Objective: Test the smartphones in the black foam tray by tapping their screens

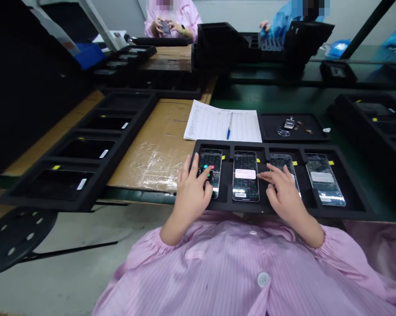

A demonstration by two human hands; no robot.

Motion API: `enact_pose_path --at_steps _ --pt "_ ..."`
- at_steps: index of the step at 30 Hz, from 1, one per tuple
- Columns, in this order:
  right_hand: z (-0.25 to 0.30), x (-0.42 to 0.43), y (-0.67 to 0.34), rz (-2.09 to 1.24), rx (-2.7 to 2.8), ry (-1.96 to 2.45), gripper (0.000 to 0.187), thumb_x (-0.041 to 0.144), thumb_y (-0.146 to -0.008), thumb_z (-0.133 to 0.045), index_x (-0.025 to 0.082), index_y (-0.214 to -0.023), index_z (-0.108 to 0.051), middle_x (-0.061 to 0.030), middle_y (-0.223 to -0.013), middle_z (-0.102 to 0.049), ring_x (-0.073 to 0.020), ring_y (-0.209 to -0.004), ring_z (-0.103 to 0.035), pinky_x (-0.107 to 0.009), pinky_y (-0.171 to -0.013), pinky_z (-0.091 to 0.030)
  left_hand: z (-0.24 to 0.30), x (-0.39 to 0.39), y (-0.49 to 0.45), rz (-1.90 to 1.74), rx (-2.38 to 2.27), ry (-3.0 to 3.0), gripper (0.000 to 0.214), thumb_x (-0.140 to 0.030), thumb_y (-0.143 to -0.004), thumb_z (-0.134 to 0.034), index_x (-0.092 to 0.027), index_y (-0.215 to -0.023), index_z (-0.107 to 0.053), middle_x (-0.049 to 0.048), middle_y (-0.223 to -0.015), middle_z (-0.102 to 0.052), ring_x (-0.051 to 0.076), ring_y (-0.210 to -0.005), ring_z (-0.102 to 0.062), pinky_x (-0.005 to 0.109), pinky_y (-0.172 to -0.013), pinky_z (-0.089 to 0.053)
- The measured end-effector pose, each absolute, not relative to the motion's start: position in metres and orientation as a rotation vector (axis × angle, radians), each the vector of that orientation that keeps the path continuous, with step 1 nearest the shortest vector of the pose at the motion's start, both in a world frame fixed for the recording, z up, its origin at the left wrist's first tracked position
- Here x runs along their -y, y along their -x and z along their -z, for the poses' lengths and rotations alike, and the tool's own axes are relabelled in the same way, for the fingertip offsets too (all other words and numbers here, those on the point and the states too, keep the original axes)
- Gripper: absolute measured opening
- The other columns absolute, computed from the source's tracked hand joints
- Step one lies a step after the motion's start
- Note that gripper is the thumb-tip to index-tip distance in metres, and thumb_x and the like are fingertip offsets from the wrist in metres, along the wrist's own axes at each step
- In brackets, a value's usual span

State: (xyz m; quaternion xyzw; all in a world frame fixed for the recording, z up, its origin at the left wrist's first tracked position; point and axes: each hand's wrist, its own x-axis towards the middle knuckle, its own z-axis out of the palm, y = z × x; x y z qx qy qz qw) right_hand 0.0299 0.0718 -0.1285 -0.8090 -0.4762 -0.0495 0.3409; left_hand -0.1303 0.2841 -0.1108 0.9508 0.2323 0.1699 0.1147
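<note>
Several smartphones lie face up in the compartments of a black foam tray (224, 205) in front of me. Over the leftmost phone (214, 154), lit with coloured round icons, is my left hand (192, 188), its fingers spread and the index fingertip at the screen. The second phone (246, 186) shows a white pop-up box. My right hand (285, 188) hovers with fingers apart between that phone and the third phone (280, 159), partly covering the third. On the far right, the fourth phone (326, 191) also shows a pop-up. Neither hand holds anything.
Printed sheets (211, 123) with a blue pen (229, 127) lie behind the tray. A small black tray (270, 131) holds small parts. Another tray (86, 197) of dark-screened phones lies left; more trays (346, 109) stand right. A stool (16, 237) is lower left. Co-workers sit opposite.
</note>
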Motion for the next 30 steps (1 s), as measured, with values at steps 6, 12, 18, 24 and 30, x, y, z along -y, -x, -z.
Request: enact_pose_path --at_steps 6,12,18,24,30 --pt "0.126 -0.074 -0.027 0.022 1.410 2.126 0.039 0.011 -0.089 -0.038 0.020 -0.122 -0.057 -0.0093 -0.121 -0.071 -0.0307 -0.143 -0.046 -0.068 -0.123 -0.021 0.116 -0.280 0.146 -0.751 -0.664 -2.646 0.040 -0.018 -0.093 -0.042 -0.020 -0.123 -0.068 0.0107 -0.155 -0.048 0.030 -0.148 -0.037 0.059 -0.120 -0.035" --pt "0.127 -0.050 -0.032 0.177 1.228 2.078 0.039 0.015 -0.094 -0.040 0.023 -0.129 -0.055 -0.0092 -0.127 -0.070 -0.0301 -0.140 -0.049 -0.066 -0.122 -0.025 0.116 -0.279 0.143 -0.582 -0.475 -2.816 0.042 -0.019 -0.091 -0.045 -0.020 -0.126 -0.069 0.0136 -0.161 -0.038 0.035 -0.152 -0.029 0.061 -0.117 -0.035" --pt "0.131 -0.002 -0.050 0.423 0.931 2.211 0.036 0.018 -0.093 -0.044 0.022 -0.125 -0.061 -0.0130 -0.130 -0.067 -0.0328 -0.139 -0.050 -0.065 -0.117 -0.034 0.116 -0.281 0.140 -0.583 -0.417 -2.854 0.045 -0.026 -0.092 -0.047 -0.015 -0.134 -0.060 0.0186 -0.164 -0.031 0.039 -0.154 -0.023 0.063 -0.119 -0.031" --pt "0.134 0.005 -0.053 0.341 1.050 2.456 0.036 0.017 -0.092 -0.045 0.022 -0.120 -0.068 -0.0122 -0.155 -0.046 -0.0378 -0.151 -0.030 -0.069 -0.117 -0.030 0.118 -0.285 0.140 -0.645 -0.438 -2.804 0.048 -0.026 -0.092 -0.051 -0.023 -0.141 -0.050 0.0137 -0.166 -0.030 0.041 -0.154 -0.021 0.066 -0.121 -0.028" --pt "0.128 0.025 -0.068 0.478 0.896 2.448 0.038 0.016 -0.092 -0.043 0.022 -0.122 -0.066 -0.0125 -0.158 -0.043 -0.0342 -0.151 -0.031 -0.067 -0.118 -0.030 0.120 -0.289 0.140 -0.722 -0.366 -2.776 0.066 -0.021 -0.091 -0.053 -0.038 -0.153 -0.037 0.0005 -0.170 -0.021 0.043 -0.154 -0.020 0.070 -0.122 -0.026"
